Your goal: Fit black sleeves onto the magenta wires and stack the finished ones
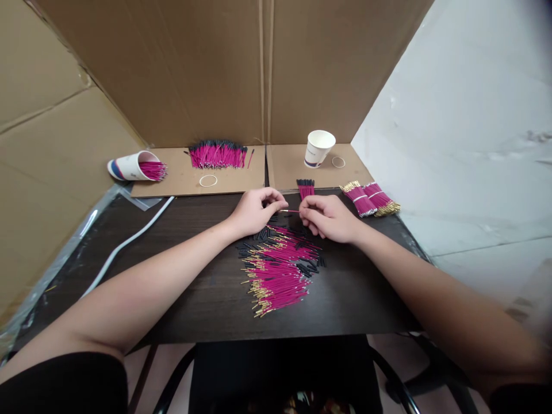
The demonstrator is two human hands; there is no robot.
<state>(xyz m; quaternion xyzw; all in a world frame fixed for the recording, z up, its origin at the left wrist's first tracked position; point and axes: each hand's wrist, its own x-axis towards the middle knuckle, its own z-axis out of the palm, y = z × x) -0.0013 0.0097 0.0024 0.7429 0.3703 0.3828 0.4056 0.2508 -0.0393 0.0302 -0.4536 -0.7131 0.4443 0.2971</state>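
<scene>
My left hand [257, 210] and my right hand [328, 217] meet over the dark table [207, 299], fingers pinched together. Between them runs one thin pink wire [291, 211] with a gold tip; my right fingers pinch its right end. My left fingertips close on its left end, perhaps on a small black sleeve I cannot make out. Just below the hands lies a loose pile of pink wires [278, 276] with gold pins, mixed with several short black sleeves [252, 244].
On the cardboard at the back lie a row of pink wires with black ends [218, 155], a tipped paper cup holding wires [135, 167], an upright paper cup [319, 148], two rubber bands [208, 180], and tied wire bundles [371, 199]. A white cable [129, 241] crosses the left side.
</scene>
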